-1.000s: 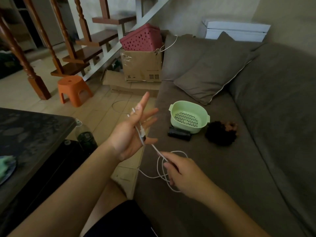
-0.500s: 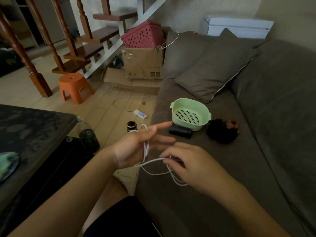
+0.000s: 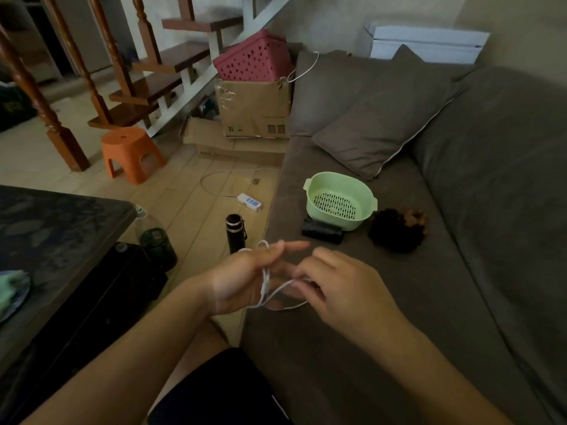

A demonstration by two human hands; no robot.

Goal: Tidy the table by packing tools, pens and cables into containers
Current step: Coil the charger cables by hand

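Sofa seat (image 3: 445,286): white cable (image 3: 266,280) looped round straight-fingered left hand (image 3: 242,280); right hand (image 3: 346,289) pinches it, fingertips hidden.

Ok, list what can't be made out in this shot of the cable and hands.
Head view only:
- White cable: its ends are hidden behind the left hand and right hand.
- Black object beside the green strainer basket: too dark to identify.
- Dark fuzzy lump on the sofa: too dim to identify.
- Green item on the dark table: cut off by the left edge.
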